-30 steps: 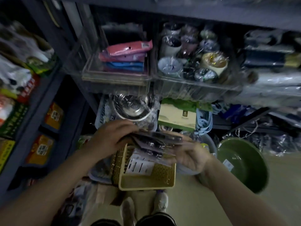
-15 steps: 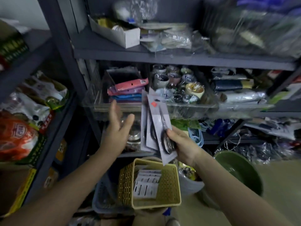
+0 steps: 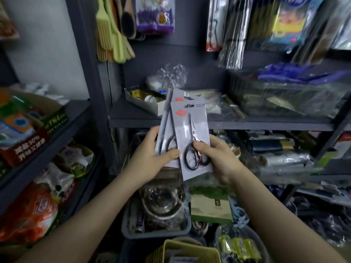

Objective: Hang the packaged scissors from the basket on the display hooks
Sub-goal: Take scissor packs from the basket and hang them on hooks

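Observation:
Both hands hold a fanned stack of packaged scissors (image 3: pixel 191 130), grey cards with orange marks and black-handled scissors, upright in front of the middle shelf. My right hand (image 3: pixel 216 158) grips the front card at the scissor handles. My left hand (image 3: pixel 152 156) pinches the cards behind it from the left. The yellow basket (image 3: pixel 182 251) sits at the bottom edge of the view, below my arms, with more cards inside. No bare display hook is visible; hanging goods fill the top of the dark back panel (image 3: pixel 171 54).
Grey metal shelves (image 3: pixel 228 124) hold wrapped goods. Yellow-green combs (image 3: pixel 112 31) and packets (image 3: pixel 154 14) hang above. A white box (image 3: pixel 144 103) stands on the shelf. Snack bags (image 3: pixel 28 130) fill the left rack. A grey tray (image 3: pixel 155 230) with steel bowls sits low.
The view has tilted up from the basket to the upper shelves. The cards rose with my right hand, and my left hand, open half a second ago, has closed on the rear cards.

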Action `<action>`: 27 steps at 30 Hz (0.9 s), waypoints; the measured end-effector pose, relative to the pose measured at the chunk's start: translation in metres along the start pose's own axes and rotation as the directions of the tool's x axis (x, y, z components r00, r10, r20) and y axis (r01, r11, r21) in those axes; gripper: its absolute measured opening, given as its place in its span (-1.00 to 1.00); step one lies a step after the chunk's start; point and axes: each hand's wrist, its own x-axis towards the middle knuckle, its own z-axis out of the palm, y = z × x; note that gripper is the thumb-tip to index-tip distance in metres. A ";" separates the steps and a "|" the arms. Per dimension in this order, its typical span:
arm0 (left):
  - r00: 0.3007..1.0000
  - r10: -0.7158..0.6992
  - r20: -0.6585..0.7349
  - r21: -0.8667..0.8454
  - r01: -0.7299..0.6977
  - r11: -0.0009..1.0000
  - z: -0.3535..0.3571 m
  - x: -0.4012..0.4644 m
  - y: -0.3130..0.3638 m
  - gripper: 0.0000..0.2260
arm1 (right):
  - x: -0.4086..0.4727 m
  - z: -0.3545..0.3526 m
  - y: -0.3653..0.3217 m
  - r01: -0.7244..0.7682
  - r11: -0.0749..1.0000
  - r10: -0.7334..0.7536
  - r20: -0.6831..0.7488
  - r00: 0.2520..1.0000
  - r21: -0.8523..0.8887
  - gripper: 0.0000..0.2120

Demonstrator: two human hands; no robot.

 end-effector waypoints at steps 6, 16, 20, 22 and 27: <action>0.941 0.127 -0.313 0.021 -0.127 0.992 -0.024 0.059 0.049 -0.61 | 0.063 -0.017 -0.075 0.253 0.966 -0.258 -0.266 0.929 -0.052 -0.85; 0.849 0.315 -0.424 0.108 -0.298 0.948 -0.040 0.160 0.133 -0.53 | 0.196 -0.020 -0.211 0.477 0.867 -0.496 -0.324 0.805 -0.143 -0.83; 0.851 0.364 -0.379 0.171 -0.322 0.931 -0.032 0.181 0.146 -0.64 | 0.235 -0.020 -0.238 0.488 0.855 -0.518 -0.267 0.813 -0.174 -0.71; 0.852 0.372 -0.368 0.181 -0.327 0.927 -0.028 0.189 0.148 -0.69 | 0.252 -0.025 -0.243 0.473 0.862 -0.506 -0.268 0.820 -0.183 -0.63; 0.836 0.364 -0.412 0.209 -0.302 0.930 -0.028 0.203 0.142 -0.69 | 0.274 -0.036 -0.259 0.478 0.854 -0.518 -0.254 0.817 -0.205 -0.65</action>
